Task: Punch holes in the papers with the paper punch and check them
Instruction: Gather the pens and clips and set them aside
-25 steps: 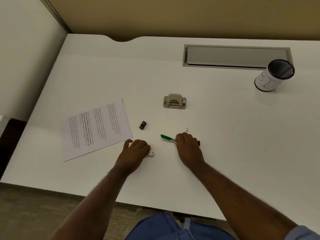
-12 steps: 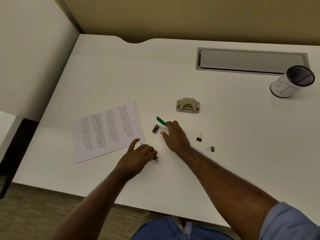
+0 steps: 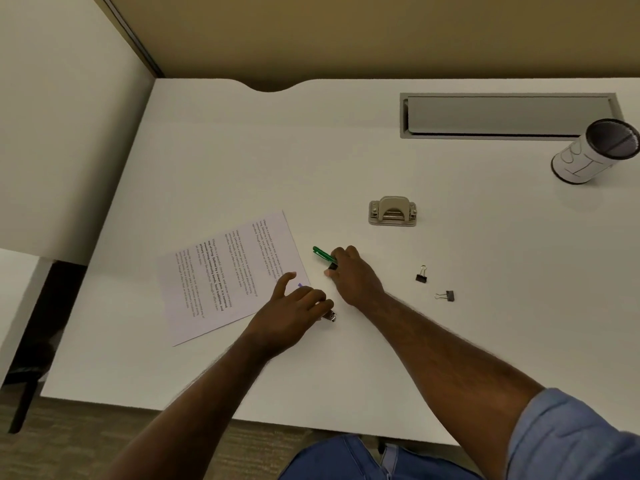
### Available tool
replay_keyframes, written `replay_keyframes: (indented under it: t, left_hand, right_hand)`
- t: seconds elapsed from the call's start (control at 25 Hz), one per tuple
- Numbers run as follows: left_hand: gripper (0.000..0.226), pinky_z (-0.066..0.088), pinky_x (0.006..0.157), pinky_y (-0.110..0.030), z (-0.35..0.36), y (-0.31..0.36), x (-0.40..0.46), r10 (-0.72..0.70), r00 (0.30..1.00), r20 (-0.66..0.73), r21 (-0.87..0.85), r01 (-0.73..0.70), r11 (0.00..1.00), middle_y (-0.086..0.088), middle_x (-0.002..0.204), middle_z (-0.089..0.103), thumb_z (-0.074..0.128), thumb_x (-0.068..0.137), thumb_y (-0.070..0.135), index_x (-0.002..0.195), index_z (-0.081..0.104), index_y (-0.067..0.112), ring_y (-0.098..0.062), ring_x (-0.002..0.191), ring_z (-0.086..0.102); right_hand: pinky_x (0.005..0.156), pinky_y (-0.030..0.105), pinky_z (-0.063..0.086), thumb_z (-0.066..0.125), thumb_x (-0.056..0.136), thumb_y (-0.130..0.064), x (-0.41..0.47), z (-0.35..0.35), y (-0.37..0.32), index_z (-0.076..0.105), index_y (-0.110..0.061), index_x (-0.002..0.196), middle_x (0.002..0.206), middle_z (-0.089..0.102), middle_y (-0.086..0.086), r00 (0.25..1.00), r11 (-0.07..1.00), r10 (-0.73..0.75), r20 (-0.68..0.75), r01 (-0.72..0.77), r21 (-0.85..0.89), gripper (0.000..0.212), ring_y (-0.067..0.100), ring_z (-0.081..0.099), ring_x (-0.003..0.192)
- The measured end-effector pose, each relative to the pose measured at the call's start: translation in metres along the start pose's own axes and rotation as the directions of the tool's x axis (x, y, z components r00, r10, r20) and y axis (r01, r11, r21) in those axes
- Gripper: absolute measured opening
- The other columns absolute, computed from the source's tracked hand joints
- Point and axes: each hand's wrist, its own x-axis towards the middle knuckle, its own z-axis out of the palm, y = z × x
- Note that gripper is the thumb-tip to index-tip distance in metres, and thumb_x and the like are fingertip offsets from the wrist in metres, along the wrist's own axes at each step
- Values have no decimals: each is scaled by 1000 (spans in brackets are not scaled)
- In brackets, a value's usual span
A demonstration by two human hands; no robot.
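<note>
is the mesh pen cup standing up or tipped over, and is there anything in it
Standing upright on its base on the desk. The pen cup shows its open dark rim from above, and what shows of its dark inside holds nothing; the bottom cannot be told.

I see the paper punch (image 3: 392, 211), beige with metal sides, sitting upright and untouched near the desk's middle. The printed paper (image 3: 230, 275) lies flat at its eight o'clock, well apart, skewed, its text lines running sideways.

Bare forearms, a light blue rolled sleeve (image 3: 571, 441) on the right arm, blue denim trousers (image 3: 346, 459).
</note>
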Motion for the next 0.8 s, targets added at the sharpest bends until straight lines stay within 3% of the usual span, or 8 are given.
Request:
replay_keyframes:
  t: [0.12, 0.24, 0.32, 0.4, 0.52, 0.6, 0.68, 0.8]
  left_hand:
    - [52, 37, 102, -57, -7, 0, 15, 79, 996, -49, 10, -79, 997, 0, 106, 70, 83, 67, 3, 113, 66, 21, -17, 94, 68]
    - [54, 38, 102, -55, -14, 9, 41, 200, 973, -111, -11, -203, 979, 1, 107, 68, 80, 68, 1, 115, 64, 22, -17, 95, 66]
    - [50, 36, 104, -55, -20, 21, 60, 277, 948, -159, -34, -285, 958, 1, 114, 67, 76, 72, 0, 116, 64, 22, -18, 98, 65]
    - [47, 35, 104, -56, -23, 37, 81, 358, 914, -191, -34, -370, 928, 0, 120, 65, 73, 75, 1, 116, 64, 21, -19, 103, 65]
    - [46, 32, 107, -53, -20, 59, 104, 437, 878, -196, -16, -448, 894, 2, 117, 65, 68, 76, 2, 117, 63, 23, -16, 105, 63]
    - [40, 31, 107, -50, -14, 72, 115, 457, 868, -194, -18, -469, 883, 4, 113, 65, 57, 81, 2, 114, 63, 25, -15, 107, 62]
    - [40, 35, 106, -48, -8, 79, 119, 441, 876, -195, -17, -453, 891, 5, 116, 65, 42, 87, 5, 113, 62, 26, -16, 113, 60]
    - [39, 37, 104, -45, 0, 89, 113, 359, 915, -181, -48, -373, 926, 4, 120, 63, 54, 85, 2, 115, 62, 25, -17, 115, 58]
  right_hand:
    - [57, 23, 38, 48, 96, -28, -14, -11, 10, 49, -9, 92, 82, 56, 6, 984, 899, 165, 63, -176, 401, 19, 14, 49, 65]
    - [51, 26, 37, 39, 90, -14, -45, -31, 29, 50, -10, 80, 71, 54, 9, 908, 407, 224, 354, -417, 812, 16, 16, 46, 55]
    - [58, 28, 45, 37, 88, -14, -68, -43, 45, 56, -12, 82, 70, 56, 6, 876, 82, 121, 467, -478, 875, 19, 16, 53, 61]
    - [70, 31, 52, 45, 88, -21, -87, -51, 61, 64, -13, 92, 78, 64, 4, 855, -110, 100, 509, -499, 859, 21, 16, 60, 71]
    - [73, 30, 53, 58, 86, -39, -103, -57, 80, 67, -16, 107, 88, 68, 2, 847, -224, 94, 523, -494, 840, 33, 14, 64, 79]
    - [73, 27, 53, 55, 89, -47, -108, -61, 93, 67, -17, 114, 89, 70, -1, 856, -264, 69, 513, -480, 836, 41, 10, 67, 79]
    - [71, 24, 51, 52, 90, -49, -108, -63, 104, 71, -19, 109, 87, 71, -4, 862, -254, 69, 502, -471, 845, 40, 7, 66, 76]
    - [65, 24, 48, 48, 94, -43, -107, -68, 116, 68, -20, 108, 85, 70, -2, 861, -195, 92, 500, -476, 857, 34, 8, 62, 69]
